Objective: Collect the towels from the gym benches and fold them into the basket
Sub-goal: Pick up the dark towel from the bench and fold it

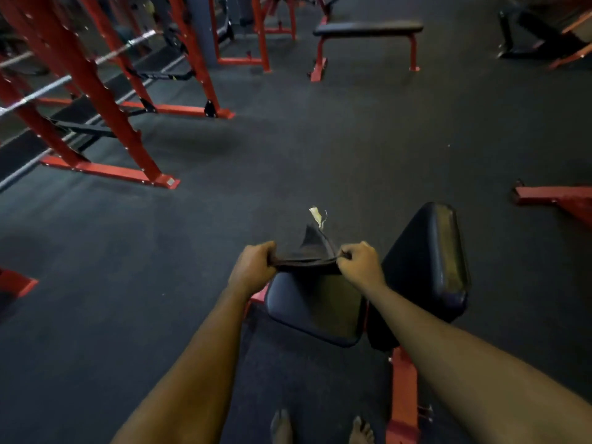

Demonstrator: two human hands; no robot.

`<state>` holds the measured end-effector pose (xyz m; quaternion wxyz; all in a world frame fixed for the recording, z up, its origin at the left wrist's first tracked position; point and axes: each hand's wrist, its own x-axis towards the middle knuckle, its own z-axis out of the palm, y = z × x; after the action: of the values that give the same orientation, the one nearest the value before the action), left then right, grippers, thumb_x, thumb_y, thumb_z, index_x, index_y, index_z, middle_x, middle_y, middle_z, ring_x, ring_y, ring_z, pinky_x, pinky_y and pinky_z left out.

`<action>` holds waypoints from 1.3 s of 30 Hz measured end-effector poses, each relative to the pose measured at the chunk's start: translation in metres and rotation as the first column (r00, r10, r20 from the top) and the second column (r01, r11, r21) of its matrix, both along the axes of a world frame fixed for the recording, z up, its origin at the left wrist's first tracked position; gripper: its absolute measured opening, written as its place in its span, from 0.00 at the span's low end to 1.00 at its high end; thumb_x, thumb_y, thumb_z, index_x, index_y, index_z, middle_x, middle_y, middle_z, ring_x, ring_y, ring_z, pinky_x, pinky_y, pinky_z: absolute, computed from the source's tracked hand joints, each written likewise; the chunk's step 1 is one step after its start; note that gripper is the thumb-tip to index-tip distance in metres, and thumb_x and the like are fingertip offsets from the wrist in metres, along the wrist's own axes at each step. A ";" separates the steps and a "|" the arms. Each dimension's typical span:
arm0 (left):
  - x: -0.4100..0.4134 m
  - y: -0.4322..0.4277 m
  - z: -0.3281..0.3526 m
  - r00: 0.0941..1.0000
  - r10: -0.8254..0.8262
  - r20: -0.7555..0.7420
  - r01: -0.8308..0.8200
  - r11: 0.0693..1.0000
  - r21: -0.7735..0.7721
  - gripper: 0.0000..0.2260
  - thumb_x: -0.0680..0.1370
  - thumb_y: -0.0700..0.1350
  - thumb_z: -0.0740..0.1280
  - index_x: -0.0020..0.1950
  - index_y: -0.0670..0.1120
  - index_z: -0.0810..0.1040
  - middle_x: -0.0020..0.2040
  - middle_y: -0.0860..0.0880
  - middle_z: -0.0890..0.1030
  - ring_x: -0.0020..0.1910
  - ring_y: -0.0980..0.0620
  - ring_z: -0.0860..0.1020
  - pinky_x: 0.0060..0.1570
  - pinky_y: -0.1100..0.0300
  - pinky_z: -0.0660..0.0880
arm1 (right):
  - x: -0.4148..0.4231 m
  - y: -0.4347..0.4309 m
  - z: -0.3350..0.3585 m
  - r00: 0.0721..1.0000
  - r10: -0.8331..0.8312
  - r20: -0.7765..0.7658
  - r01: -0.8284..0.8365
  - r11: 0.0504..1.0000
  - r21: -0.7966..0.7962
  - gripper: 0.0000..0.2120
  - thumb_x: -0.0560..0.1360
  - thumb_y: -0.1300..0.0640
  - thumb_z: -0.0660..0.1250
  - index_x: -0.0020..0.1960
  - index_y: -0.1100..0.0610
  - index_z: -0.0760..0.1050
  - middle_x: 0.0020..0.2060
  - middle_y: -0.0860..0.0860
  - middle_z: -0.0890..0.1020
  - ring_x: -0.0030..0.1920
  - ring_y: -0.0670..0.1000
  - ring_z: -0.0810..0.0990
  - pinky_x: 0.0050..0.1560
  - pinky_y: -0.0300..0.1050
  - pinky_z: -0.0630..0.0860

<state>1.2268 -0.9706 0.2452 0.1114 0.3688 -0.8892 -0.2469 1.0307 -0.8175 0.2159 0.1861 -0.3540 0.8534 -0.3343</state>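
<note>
A dark towel (312,251) with a pale tag at its far corner is stretched between my two hands, just above the seat pad of a black bench (320,315). My left hand (253,265) grips its left edge, fingers curled round the cloth. My right hand (360,262) pinches the right edge. The bench's tilted back pad (429,261) rises to the right of my hands. No basket is in view.
Red squat racks (96,100) with barbells line the left side. A flat bench with red legs (368,30) stands far ahead. Red frame parts lie at the right (557,197) and by my bare feet (403,395). Dark rubber floor lies between.
</note>
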 end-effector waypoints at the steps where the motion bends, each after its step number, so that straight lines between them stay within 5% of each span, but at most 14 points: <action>1: 0.004 0.000 -0.017 0.997 -0.043 0.070 0.041 0.998 0.040 0.12 0.64 0.38 0.71 0.32 0.50 0.68 0.31 0.46 0.78 0.35 0.45 0.79 0.31 0.59 0.65 | 0.004 0.005 -0.018 1.000 0.012 0.026 -0.013 0.998 0.062 0.13 0.66 0.49 0.56 0.28 0.55 0.72 0.29 0.54 0.78 0.35 0.55 0.77 0.50 0.50 0.78; 7: 0.025 0.002 -0.119 0.932 -0.256 0.258 0.135 0.903 0.407 0.17 0.65 0.38 0.71 0.30 0.50 0.63 0.27 0.54 0.68 0.27 0.59 0.67 0.27 0.64 0.63 | 0.039 0.024 -0.106 0.982 -0.018 0.186 -0.046 0.942 0.332 0.13 0.69 0.58 0.61 0.26 0.58 0.66 0.24 0.55 0.71 0.33 0.60 0.78 0.36 0.52 0.72; 11: 0.027 -0.017 -0.163 0.928 -0.265 0.262 0.122 0.881 0.458 0.17 0.68 0.39 0.71 0.34 0.51 0.63 0.30 0.54 0.71 0.31 0.56 0.70 0.32 0.61 0.66 | 0.040 0.014 -0.134 0.952 -0.095 0.292 -0.011 0.940 0.342 0.09 0.72 0.60 0.66 0.34 0.55 0.79 0.33 0.50 0.82 0.38 0.49 0.81 0.43 0.48 0.78; 16: -0.022 -0.062 -0.195 0.975 -0.171 0.146 0.098 0.908 0.408 0.05 0.76 0.39 0.68 0.50 0.44 0.73 0.43 0.49 0.79 0.44 0.49 0.78 0.45 0.56 0.73 | 0.006 -0.030 -0.168 0.962 -0.173 0.212 0.112 0.956 0.269 0.07 0.73 0.61 0.67 0.44 0.51 0.82 0.37 0.49 0.82 0.42 0.50 0.80 0.42 0.42 0.73; 21: -0.079 -0.102 -0.268 0.990 0.129 0.050 -0.138 0.910 0.392 0.21 0.79 0.42 0.67 0.70 0.39 0.67 0.67 0.39 0.73 0.65 0.42 0.74 0.64 0.52 0.70 | -0.033 -0.078 -0.230 0.864 -0.465 0.194 0.442 0.884 0.153 0.15 0.75 0.60 0.69 0.61 0.52 0.77 0.53 0.53 0.83 0.52 0.54 0.81 0.48 0.39 0.72; 25: -0.076 -0.091 -0.339 0.895 0.156 0.418 -0.318 0.880 0.353 0.36 0.76 0.58 0.68 0.72 0.34 0.61 0.67 0.34 0.70 0.65 0.34 0.71 0.64 0.46 0.70 | -0.014 -0.079 -0.292 0.784 -0.594 0.182 0.434 0.734 0.523 0.29 0.72 0.51 0.74 0.69 0.60 0.69 0.63 0.59 0.76 0.62 0.60 0.77 0.52 0.47 0.75; 27: -0.072 -0.080 -0.355 0.904 0.134 0.405 -0.308 0.862 0.402 0.35 0.76 0.55 0.69 0.72 0.34 0.61 0.66 0.35 0.73 0.64 0.36 0.73 0.63 0.48 0.71 | 0.000 -0.078 -0.309 0.748 -0.610 0.261 0.424 0.742 0.519 0.33 0.71 0.52 0.75 0.70 0.62 0.66 0.66 0.59 0.74 0.65 0.60 0.74 0.58 0.50 0.75; 31: -0.073 -0.078 -0.343 0.952 0.052 0.303 -0.205 0.841 0.501 0.26 0.78 0.48 0.69 0.71 0.39 0.66 0.62 0.39 0.78 0.60 0.41 0.77 0.58 0.53 0.73 | 0.007 -0.081 -0.303 0.689 -0.573 0.443 0.351 0.799 0.487 0.26 0.75 0.55 0.72 0.70 0.61 0.69 0.65 0.58 0.77 0.65 0.60 0.76 0.64 0.50 0.74; 35: -0.068 -0.079 -0.273 0.988 -0.012 0.155 -0.078 0.825 0.560 0.22 0.79 0.48 0.67 0.70 0.44 0.66 0.64 0.43 0.76 0.63 0.44 0.76 0.64 0.51 0.72 | 0.009 -0.072 -0.232 0.622 -0.566 0.541 0.394 0.824 0.408 0.31 0.78 0.56 0.68 0.77 0.59 0.60 0.72 0.56 0.70 0.71 0.58 0.69 0.69 0.49 0.68; 39: -0.068 -0.076 -0.181 0.997 -0.058 0.047 0.020 0.813 0.583 0.20 0.80 0.50 0.66 0.67 0.46 0.64 0.63 0.41 0.77 0.60 0.42 0.77 0.60 0.45 0.75 | 0.011 -0.052 -0.141 0.650 -0.553 0.521 0.498 0.828 0.257 0.18 0.77 0.57 0.68 0.67 0.55 0.73 0.54 0.48 0.77 0.62 0.56 0.77 0.60 0.47 0.73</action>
<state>1.1583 -1.0470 0.0638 -0.0397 0.3744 -0.7817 -0.4972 1.0414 -0.8698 0.0754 0.3455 0.0351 0.8358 -0.4253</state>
